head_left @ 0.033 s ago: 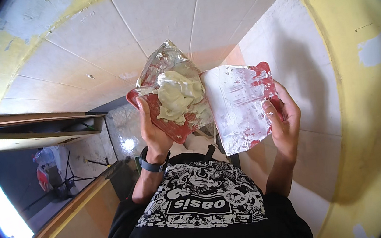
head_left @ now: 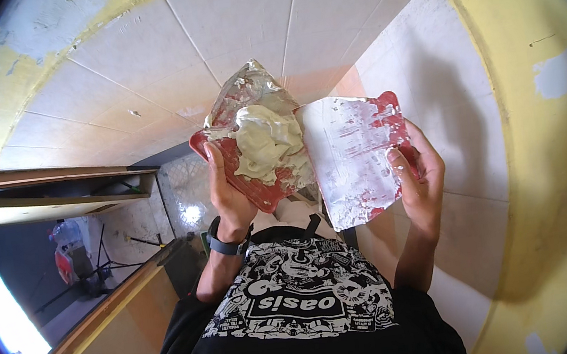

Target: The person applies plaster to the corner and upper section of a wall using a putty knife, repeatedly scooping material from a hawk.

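Observation:
My left hand [head_left: 228, 201] grips a red plastic putty spreader [head_left: 223, 154], its thumb lying on the near-left face and its other fingers hidden underneath. A thick off-white mound of putty [head_left: 266, 137] sits on that spreader, and its far end is smeared as well. In my right hand [head_left: 423, 185] is a second red putty spreader [head_left: 355, 158], thumb on top and fingers round its right edge. White putty coats most of its face, with red showing through at the right. Its left edge meets the putty-smeared right side of the first spreader.
A pale tiled wall [head_left: 238, 21] rises ahead, and a yellow wall [head_left: 541, 168] with patchy filler stands at the right. To the left are a wooden ledge [head_left: 97, 317], a shelf [head_left: 56, 203], a dark tripod [head_left: 102, 257] and a clear plastic bottle [head_left: 65, 233].
The right-hand spreader has shifted very slightly left, together with my right hand. The left-hand spreader has barely moved to the right. Both grips are unchanged.

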`<state>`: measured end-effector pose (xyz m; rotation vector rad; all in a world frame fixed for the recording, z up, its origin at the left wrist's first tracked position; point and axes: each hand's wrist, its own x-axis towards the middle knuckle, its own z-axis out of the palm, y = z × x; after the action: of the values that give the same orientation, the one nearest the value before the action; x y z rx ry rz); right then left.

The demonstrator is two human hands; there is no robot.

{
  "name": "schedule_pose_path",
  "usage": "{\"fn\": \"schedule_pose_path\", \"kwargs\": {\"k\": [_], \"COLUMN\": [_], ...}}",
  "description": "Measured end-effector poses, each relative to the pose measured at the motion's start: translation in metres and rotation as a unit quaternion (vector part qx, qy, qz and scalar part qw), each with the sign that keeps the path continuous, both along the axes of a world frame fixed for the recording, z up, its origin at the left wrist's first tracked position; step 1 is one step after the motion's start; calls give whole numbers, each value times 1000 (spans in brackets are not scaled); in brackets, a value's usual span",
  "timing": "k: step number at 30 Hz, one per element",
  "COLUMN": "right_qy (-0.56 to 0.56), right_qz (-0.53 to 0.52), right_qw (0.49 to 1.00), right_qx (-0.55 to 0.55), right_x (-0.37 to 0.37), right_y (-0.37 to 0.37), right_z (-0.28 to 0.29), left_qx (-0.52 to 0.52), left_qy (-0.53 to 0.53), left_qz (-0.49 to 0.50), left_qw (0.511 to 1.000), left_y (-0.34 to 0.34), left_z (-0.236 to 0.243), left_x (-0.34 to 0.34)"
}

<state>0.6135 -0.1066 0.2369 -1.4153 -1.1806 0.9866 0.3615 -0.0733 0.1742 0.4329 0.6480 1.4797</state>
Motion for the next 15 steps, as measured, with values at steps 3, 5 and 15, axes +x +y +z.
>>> {"fn": "schedule_pose_path", "kwargs": {"k": [3,5,15], "right_qy": [33,66,316], "right_qz": [12,7,48], "right_qw": [999,998,946], "right_qx": [-6,-2,-55], "right_x": [11,11,15], "right_y": [2,4,4], "right_z": [-6,-9,-21], "left_qx": [-7,-31,-27], "left_qy": [25,17,-75], "left_qz": [-46,-54,-120], "left_qw": [999,998,989], "left_y": [2,4,15], "left_z": [11,12,29], "left_x": [11,16,19]}}
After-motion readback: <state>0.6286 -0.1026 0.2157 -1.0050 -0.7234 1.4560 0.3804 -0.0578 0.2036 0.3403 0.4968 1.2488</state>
